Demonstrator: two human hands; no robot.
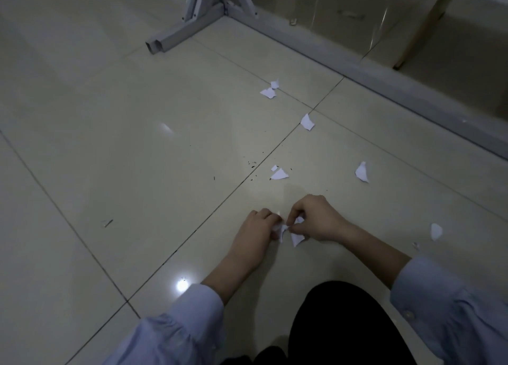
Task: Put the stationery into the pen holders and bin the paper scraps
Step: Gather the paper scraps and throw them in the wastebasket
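We see the left hand [258,227] and the right hand [316,219] close together, low over the tiled floor [137,144], each one pinching small white paper scraps [297,238] with curled fingers, while other scraps [279,174] lie scattered on the tiles beyond them, toward the grey metal frame [192,26].

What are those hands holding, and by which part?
Small paper scraps. The right hand pinches one by its top edge; the left hand holds others in its fingers.

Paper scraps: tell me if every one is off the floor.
No, loose paper scraps lie scattered on the floor tiles.
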